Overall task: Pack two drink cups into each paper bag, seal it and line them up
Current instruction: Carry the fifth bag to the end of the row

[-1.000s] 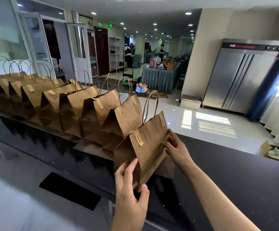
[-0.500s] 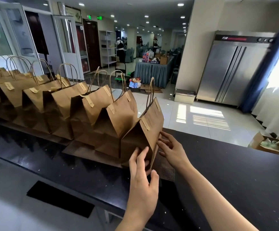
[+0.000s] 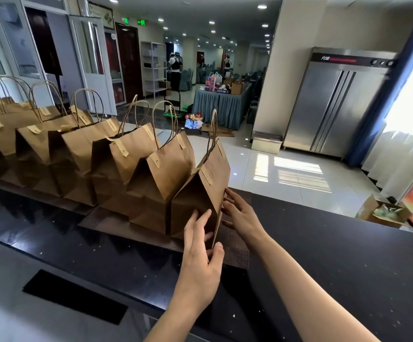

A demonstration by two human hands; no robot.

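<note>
1. Brown bags (image 3: 82,154) lined up on black counter (image 3: 348,255), tops folded shut; insides hidden.
2. Last bag (image 3: 200,193) upright at the row's right end, touching its neighbour.
3. Left hand (image 3: 200,255): straight fingers on near side, thumb at corner edge.
4. Right hand (image 3: 242,215): fingers spread, touching right side.

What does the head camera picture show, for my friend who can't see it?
Two hands, left hand and right hand, touch the nearest bag, the last in a long row of closed brown paper bags on a black counter. Behind is a bright hall with a steel fridge.
</note>
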